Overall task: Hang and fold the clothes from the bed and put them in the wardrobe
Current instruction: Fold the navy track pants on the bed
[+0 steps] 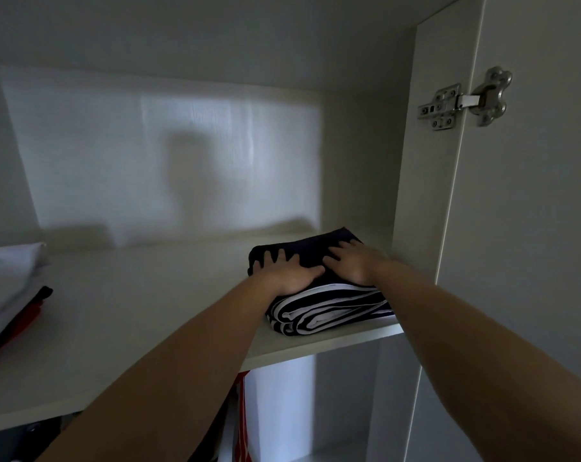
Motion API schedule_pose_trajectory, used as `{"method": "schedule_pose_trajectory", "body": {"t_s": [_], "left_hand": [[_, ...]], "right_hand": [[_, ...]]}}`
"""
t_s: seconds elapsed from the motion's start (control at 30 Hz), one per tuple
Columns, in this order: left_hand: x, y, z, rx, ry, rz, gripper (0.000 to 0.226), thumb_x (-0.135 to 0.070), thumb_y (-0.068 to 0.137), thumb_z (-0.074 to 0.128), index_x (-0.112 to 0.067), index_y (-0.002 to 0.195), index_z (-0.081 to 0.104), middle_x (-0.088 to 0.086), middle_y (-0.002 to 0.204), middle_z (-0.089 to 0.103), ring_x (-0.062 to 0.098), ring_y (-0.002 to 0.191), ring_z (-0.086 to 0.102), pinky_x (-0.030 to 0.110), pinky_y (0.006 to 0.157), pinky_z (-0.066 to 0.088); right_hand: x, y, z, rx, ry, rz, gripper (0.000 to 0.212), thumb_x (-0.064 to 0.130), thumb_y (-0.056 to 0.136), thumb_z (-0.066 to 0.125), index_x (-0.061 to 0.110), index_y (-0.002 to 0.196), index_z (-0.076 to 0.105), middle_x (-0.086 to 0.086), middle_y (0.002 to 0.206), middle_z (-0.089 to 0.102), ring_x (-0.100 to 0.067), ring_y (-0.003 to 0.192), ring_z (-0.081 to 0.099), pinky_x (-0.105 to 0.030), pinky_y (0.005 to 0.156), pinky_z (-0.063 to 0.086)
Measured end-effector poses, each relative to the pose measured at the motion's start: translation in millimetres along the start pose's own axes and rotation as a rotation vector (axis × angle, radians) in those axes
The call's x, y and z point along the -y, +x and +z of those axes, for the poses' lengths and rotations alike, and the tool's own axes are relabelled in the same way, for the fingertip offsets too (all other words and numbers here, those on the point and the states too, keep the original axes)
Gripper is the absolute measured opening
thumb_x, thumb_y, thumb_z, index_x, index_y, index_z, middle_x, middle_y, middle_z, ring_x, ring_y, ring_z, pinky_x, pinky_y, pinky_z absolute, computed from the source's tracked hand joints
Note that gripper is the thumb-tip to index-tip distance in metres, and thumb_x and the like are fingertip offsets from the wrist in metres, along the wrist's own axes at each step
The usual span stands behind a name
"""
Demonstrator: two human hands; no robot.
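Observation:
A folded dark navy garment with white stripes (pixel 329 310) lies on the right end of a white wardrobe shelf (pixel 132 311), close to the side wall. My left hand (pixel 289 270) rests flat on top of its left part, fingers spread. My right hand (pixel 352 261) presses flat on the right part, fingers straight and pointing toward the back. Both forearms reach in from below. The garment's front folds show at the shelf edge.
A pile of white and red folded clothes (pixel 5 288) sits at the shelf's far left. The open wardrobe door (pixel 532 228) with a metal hinge (pixel 466 100) stands to the right. Below the shelf hang red and white garments (pixel 245 418).

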State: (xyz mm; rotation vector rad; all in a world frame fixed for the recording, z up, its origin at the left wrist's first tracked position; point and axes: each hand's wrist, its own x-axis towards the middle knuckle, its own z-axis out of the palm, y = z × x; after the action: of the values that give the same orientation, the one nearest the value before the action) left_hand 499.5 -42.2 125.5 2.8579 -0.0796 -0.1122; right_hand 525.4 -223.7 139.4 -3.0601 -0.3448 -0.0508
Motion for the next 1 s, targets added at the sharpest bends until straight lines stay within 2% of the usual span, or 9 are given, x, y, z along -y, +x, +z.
{"method": "schedule_pose_trajectory", "body": {"t_s": [0.27,0.37,0.5,0.63,0.8,0.87,0.9,0.93,1.0], "left_hand": [[3,-4,0,-0.011,-0.048,0.007,0.091,-0.083,0.087,0.028,-0.033,0.161,0.016,0.005,0.17,0.002,0.034,0.155,-0.005,0.054,0.122,-0.002],[4,-22,-9,-0.166,-0.153,0.074,0.068,-0.066,0.098,0.034,-0.018,0.142,0.054,0.011,0.153,0.047,0.034,0.142,0.04,0.049,0.118,0.028],[0,-65,-23,-0.421,-0.245,0.182,0.04,-0.043,0.102,0.046,-0.014,0.119,0.069,0.008,0.116,0.07,0.029,0.109,0.064,0.039,0.095,0.052],[-15,-114,-28,-0.627,-0.23,0.298,0.029,-0.038,0.1,0.052,-0.023,0.112,0.072,0.001,0.096,0.074,0.024,0.089,0.067,0.037,0.082,0.056],[-39,-160,-15,-0.773,-0.495,0.539,0.02,-0.03,0.097,0.06,-0.024,0.106,0.077,-0.009,0.094,0.077,0.009,0.086,0.07,0.029,0.083,0.055],[-49,-172,1,-0.738,-0.609,0.629,0.021,-0.033,0.095,0.061,-0.02,0.089,0.076,-0.008,0.077,0.074,0.006,0.073,0.067,0.029,0.071,0.052],[-51,-178,7,-0.715,-0.651,0.651,0.03,-0.038,0.095,0.058,-0.016,0.081,0.072,-0.004,0.069,0.071,0.011,0.067,0.065,0.034,0.066,0.051],[-64,-182,22,-0.634,-0.678,0.721,0.04,-0.044,0.094,0.054,-0.012,0.074,0.068,0.0,0.062,0.066,0.018,0.063,0.063,0.04,0.063,0.049],[-76,-196,37,-0.563,-0.697,0.805,0.05,-0.052,0.093,0.048,-0.012,0.068,0.064,0.003,0.056,0.06,0.023,0.058,0.059,0.046,0.06,0.045]], "right_hand": [[2,-6,-2,-0.041,0.053,-0.01,0.056,0.047,0.107,0.019,0.026,0.158,0.03,-0.001,0.167,0.021,-0.023,0.154,0.013,-0.047,0.122,0.017],[2,-22,-10,-0.151,0.201,-0.008,0.05,0.038,0.109,0.029,0.02,0.154,0.04,-0.007,0.163,0.033,-0.028,0.15,0.025,-0.043,0.121,0.024],[5,-61,-27,-0.386,0.336,-0.001,0.034,0.028,0.103,0.042,0.016,0.121,0.068,-0.014,0.11,0.071,-0.032,0.098,0.065,-0.039,0.087,0.054],[15,-116,-42,-0.605,0.487,-0.009,0.036,0.023,0.099,0.048,0.007,0.068,0.057,-0.008,0.058,0.055,-0.023,0.058,0.048,-0.027,0.05,0.04],[31,-210,-46,-0.788,0.459,0.0,0.034,0.016,0.096,0.05,0.005,0.066,0.037,-0.014,0.06,0.036,-0.015,0.06,0.021,-0.031,0.05,0.027],[34,-247,-40,-0.837,0.426,0.067,0.029,0.017,0.096,0.051,0.003,0.071,0.051,-0.015,0.064,0.048,-0.022,0.057,0.03,-0.034,0.053,0.033],[36,-257,-39,-0.86,0.399,0.084,0.026,0.018,0.097,0.053,0.001,0.078,0.061,-0.015,0.069,0.057,-0.031,0.063,0.043,-0.036,0.06,0.05],[31,-282,-31,-0.894,0.366,0.187,0.025,0.019,0.098,0.055,-0.001,0.086,0.064,-0.018,0.076,0.062,-0.037,0.072,0.048,-0.05,0.07,0.047],[31,-317,-23,-0.927,0.315,0.289,0.028,0.023,0.1,0.056,-0.003,0.095,0.067,-0.019,0.084,0.068,-0.037,0.086,0.062,-0.044,0.071,0.051]]}}
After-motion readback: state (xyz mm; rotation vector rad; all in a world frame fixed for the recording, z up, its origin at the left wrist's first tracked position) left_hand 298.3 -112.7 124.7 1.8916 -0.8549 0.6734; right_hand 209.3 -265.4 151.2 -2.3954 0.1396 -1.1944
